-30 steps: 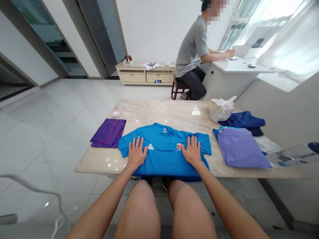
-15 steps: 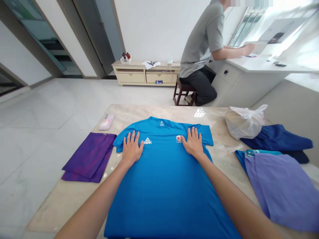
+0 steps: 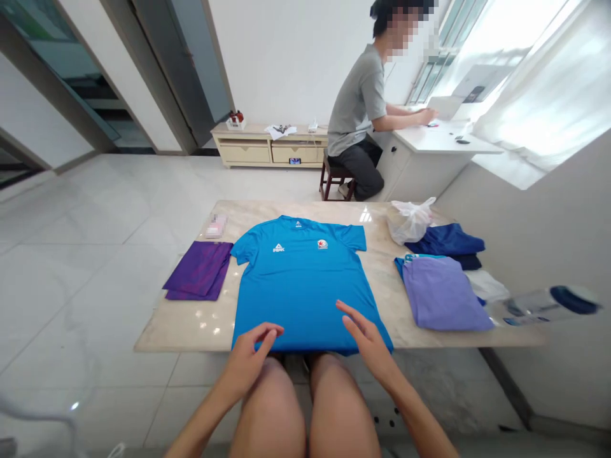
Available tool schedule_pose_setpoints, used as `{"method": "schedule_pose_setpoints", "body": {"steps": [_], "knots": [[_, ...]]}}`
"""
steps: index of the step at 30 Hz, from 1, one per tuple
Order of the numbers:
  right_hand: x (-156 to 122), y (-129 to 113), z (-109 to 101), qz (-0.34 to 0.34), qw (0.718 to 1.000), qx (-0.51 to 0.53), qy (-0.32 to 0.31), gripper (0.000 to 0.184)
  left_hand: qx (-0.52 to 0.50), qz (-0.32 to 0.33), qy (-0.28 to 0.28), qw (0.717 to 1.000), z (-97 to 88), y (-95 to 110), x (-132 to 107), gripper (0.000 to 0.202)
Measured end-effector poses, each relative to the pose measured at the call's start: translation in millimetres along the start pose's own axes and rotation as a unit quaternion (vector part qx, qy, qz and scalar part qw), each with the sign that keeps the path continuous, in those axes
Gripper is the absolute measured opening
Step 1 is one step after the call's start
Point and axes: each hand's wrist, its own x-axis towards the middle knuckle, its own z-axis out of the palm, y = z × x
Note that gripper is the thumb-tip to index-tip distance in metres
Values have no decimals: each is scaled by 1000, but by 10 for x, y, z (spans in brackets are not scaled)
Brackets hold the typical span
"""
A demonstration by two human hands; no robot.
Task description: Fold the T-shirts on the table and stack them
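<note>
A blue T-shirt with short sleeves lies spread flat, front side up, on the marble-look table. Its collar points away from me and its hem reaches the near table edge. My left hand is over the hem's left corner, fingers loosely bent and thumb apart, with nothing in it. Above the lower right part of the shirt is my right hand, fingers stretched and apart, also holding nothing. Whether either hand touches the cloth I cannot tell.
Folded purple cloth lies at left near a pink packet. At right are a folded lavender garment, dark blue clothing, a white plastic bag and a clear bottle. A person sits at a white desk beyond.
Both hands have left the shirt's chest area and come back toward me to its hem. My view has pulled back, showing my knees and the bottle. The shirt stays spread out.
</note>
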Motion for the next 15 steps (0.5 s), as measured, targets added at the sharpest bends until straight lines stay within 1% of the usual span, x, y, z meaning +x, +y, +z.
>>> {"method": "schedule_pose_setpoints", "body": {"steps": [1,2,3,4,6,8,9,11,15], "knots": [[-352,-139,10,13,999,36,-13,55,-18,-7,-7,1000,22,150,-308,42],[-667,-267,40,12,999,49,-14,52,-18,-4,3,1000,52,287,-582,42],[-943,-378,87,-1,999,40,-1,50,-1,8,26,1000,91,404,-819,41],[-1177,-465,147,-22,999,12,27,49,29,25,54,998,136,498,-1019,40],[-1521,-559,285,-67,990,-69,103,51,102,58,106,987,228,608,-1310,46],[-1712,-566,399,-99,972,-135,164,56,157,77,138,975,292,629,-1477,52],[-1758,-550,436,-108,966,-152,179,58,173,84,148,970,305,620,-1522,53],[-1784,-511,468,-121,960,-161,192,58,186,91,160,965,298,590,-1559,52],[-1764,-443,460,-132,959,-154,195,60,184,89,161,966,234,539,-1558,52]]}}
